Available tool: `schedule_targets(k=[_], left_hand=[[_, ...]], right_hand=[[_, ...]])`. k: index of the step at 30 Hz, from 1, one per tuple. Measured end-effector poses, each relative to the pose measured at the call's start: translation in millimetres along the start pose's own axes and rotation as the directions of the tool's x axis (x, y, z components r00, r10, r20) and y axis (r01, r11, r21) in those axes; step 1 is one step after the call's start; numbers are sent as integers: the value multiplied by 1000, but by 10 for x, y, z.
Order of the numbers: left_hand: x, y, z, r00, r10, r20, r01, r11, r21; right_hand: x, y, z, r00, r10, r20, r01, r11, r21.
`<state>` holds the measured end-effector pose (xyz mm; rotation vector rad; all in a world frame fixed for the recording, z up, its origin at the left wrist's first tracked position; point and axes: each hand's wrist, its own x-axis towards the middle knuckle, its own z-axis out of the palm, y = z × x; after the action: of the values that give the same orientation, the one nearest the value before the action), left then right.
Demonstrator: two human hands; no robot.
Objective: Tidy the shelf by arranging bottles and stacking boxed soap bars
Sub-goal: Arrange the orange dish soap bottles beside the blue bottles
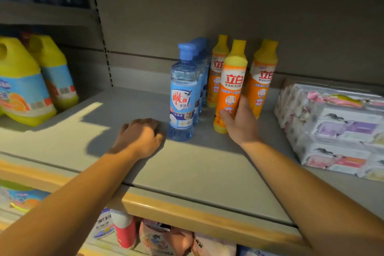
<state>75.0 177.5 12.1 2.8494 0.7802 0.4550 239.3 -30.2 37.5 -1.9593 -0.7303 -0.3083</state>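
A person reaches both bare arms over the front edge of a grey store shelf (187, 172). The left hand (139, 138) rests knuckles-up on the shelf board, fingers curled under and holding nothing, just beside the front blue bottle (182, 97) of a row running back toward the rear panel. The right hand (241, 122) wraps around the lower body of the front orange bottle (230, 89), thumb on its near side, the bottle leaning slightly. Two more orange bottles (262, 77) stand behind it. Wrapped soap boxes (332, 129) sit stacked at the far right; yellow jugs (22, 87) at far left. The bottle-arranging step appears underway; next, the gripped bottle likely needs setting upright in line with its neighbours.
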Motion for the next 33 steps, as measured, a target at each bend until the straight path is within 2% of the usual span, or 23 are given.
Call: schedule_targets(k=[10,14,18,29,33], left_hand=[[53,-48,46,1000,-8,-5,8,1000,5],[67,-60,69,1000,12,-2,-12,1000,12],[54,-55,65,1000,22,-19,-22,1000,5],[50,-43,42,1000,1,-7,-1,1000,-21],[29,-46,29,1000,6,-23,-7,999,-37]], right_hand=[[550,110,326,998,48,37,-47,998,-34],[635,107,357,994,76,82,-76,997,-1],[698,117,446,994,97,51,-94,993,-69],[733,111,532,982,177,72,-173,983,-62],[630,93,466,952,296,77,-292,955,-55]])
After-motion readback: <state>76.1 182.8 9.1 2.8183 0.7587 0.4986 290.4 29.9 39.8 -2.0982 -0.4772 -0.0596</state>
